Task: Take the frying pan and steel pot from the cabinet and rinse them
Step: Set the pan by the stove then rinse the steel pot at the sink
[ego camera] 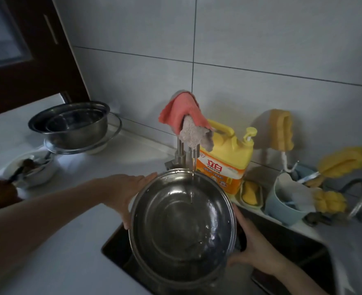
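Now the round steel pot [182, 226] tilts between both hands: left hand [131, 194] and right hand [254, 250] clasp opposite rims, fingers wrapped, under the thin water stream [192, 184].

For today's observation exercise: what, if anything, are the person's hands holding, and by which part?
Both hold the round stainless-steel pot over the sink, under the running tap: the left hand grips its left rim, the right hand its lower right side.

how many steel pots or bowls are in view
3 at least: one steel pot held under the tap over the sink, two nested bowls on the left counter; more may be hidden.
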`<state>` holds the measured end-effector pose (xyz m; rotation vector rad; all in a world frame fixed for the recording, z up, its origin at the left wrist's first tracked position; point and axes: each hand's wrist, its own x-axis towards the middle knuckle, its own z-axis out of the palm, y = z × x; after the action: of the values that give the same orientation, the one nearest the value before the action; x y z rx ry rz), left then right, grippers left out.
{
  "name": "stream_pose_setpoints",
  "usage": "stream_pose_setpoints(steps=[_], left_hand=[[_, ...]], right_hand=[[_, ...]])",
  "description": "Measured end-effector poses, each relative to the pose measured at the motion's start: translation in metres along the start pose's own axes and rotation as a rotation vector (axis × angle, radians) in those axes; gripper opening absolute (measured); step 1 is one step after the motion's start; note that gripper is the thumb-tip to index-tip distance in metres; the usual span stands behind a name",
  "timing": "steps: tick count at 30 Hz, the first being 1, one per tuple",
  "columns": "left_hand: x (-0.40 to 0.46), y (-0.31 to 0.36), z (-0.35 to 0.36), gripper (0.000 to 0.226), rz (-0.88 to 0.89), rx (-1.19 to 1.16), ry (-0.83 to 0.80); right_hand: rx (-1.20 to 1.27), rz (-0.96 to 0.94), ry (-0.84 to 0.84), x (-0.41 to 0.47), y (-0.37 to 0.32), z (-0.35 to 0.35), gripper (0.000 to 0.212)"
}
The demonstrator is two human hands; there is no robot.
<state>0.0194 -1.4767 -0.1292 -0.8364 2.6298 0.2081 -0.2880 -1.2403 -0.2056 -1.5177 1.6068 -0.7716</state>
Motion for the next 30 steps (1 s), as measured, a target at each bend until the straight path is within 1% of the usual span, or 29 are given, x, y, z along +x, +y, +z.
stream_pose_setpoints(steps=[3,6,8,11,13,15,16,18,21,24,25,26,28,29,30], left_hand=[[0.000,-0.006,0.010,0.150,0.049,0.112,0.140],[0.008,0.007,0.034,0.149,0.006,0.110,0.286],[0.013,0.021,0.055,0.152,0.000,0.145,0.416],[0.021,0.044,0.079,0.152,-0.013,0.157,0.494],[0.022,0.064,0.085,0.149,-0.027,0.146,0.549],[0.023,0.079,0.087,0.143,-0.020,0.155,0.691],[0.022,0.085,0.086,0.136,-0.001,0.176,0.769],[0.020,0.094,0.079,0.121,0.048,0.210,0.916],[0.016,0.104,0.057,0.110,0.100,0.261,1.054],[0.010,0.113,0.026,0.103,0.117,0.311,1.157],[0.007,0.116,0.015,0.102,0.112,0.334,1.176],[0.004,0.119,0.004,0.101,0.111,0.358,1.198],[-0.002,0.122,-0.017,0.096,0.105,0.395,1.243],[-0.006,0.124,-0.028,0.094,0.098,0.412,1.265],[-0.010,0.125,-0.039,0.093,0.089,0.427,1.285]], right_hand=[[-0.062,-0.010,0.109,0.002,-0.005,0.001,0.140],[-0.189,0.010,0.166,-0.005,0.001,-0.008,0.140],[-0.281,0.020,0.179,-0.016,0.010,-0.017,0.138],[-0.384,0.005,0.205,-0.039,0.023,-0.029,0.137],[-0.498,-0.049,0.268,-0.055,0.029,-0.037,0.143],[-0.650,-0.154,0.383,-0.069,0.033,-0.045,0.151],[-0.692,-0.177,0.407,-0.077,0.033,-0.049,0.154],[-0.766,-0.241,0.493,-0.091,0.032,-0.057,0.153],[-0.836,-0.395,0.644,-0.107,0.020,-0.075,0.149],[-0.840,-0.410,0.703,-0.119,0.002,-0.092,0.146],[-0.834,-0.419,0.720,-0.122,-0.005,-0.098,0.143],[-0.841,-0.460,0.744,-0.125,-0.012,-0.104,0.135],[-0.861,-0.571,0.783,-0.130,-0.026,-0.117,0.102],[-0.875,-0.608,0.789,-0.132,-0.035,-0.123,0.089],[-0.889,-0.629,0.802,-0.134,-0.044,-0.127,0.089]])
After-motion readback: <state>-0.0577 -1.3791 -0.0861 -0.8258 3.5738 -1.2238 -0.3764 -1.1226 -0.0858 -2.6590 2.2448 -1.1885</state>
